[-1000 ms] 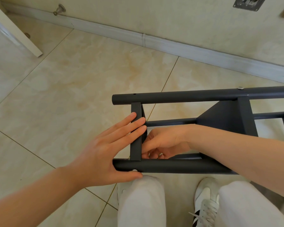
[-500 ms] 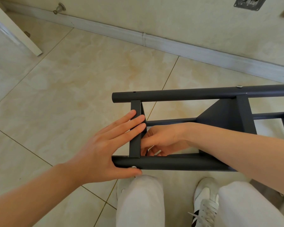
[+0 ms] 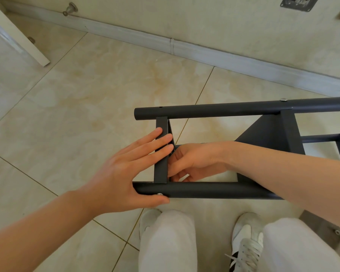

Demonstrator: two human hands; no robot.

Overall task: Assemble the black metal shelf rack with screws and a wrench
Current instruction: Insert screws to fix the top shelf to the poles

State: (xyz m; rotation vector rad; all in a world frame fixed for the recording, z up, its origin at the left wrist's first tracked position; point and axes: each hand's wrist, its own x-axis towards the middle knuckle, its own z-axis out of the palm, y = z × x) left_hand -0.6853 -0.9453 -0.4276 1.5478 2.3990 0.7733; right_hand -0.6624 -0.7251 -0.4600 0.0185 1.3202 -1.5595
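Observation:
The black metal shelf rack point(image 3: 214, 190) lies on its side on the tiled floor, with two long tubes and a short end crossbar point(image 3: 161, 173) between them. My left hand point(image 3: 122, 173) rests flat on the crossbar with straight fingers. Its thumb lies along the near tube beside a silver screw head point(image 3: 160, 194). My right hand point(image 3: 194, 160) reaches inside the frame with its curled fingers against the inner side of the crossbar. What they hold is hidden. A second screw head point(image 3: 283, 99) sits on the far tube above a dark shelf panel point(image 3: 267, 138).
A wall with a pale baseboard point(image 3: 185, 48) runs behind the rack. A white door edge point(image 3: 18, 36) and a metal door stop point(image 3: 70, 8) are at the upper left. My knees and white shoes point(image 3: 245, 244) are just below the near tube. A dark part point(image 3: 330, 230) lies at lower right.
My right hand has slid a little higher behind the crossbar, and the near tube has lifted slightly. My left hand keeps its flat hold on the crossbar.

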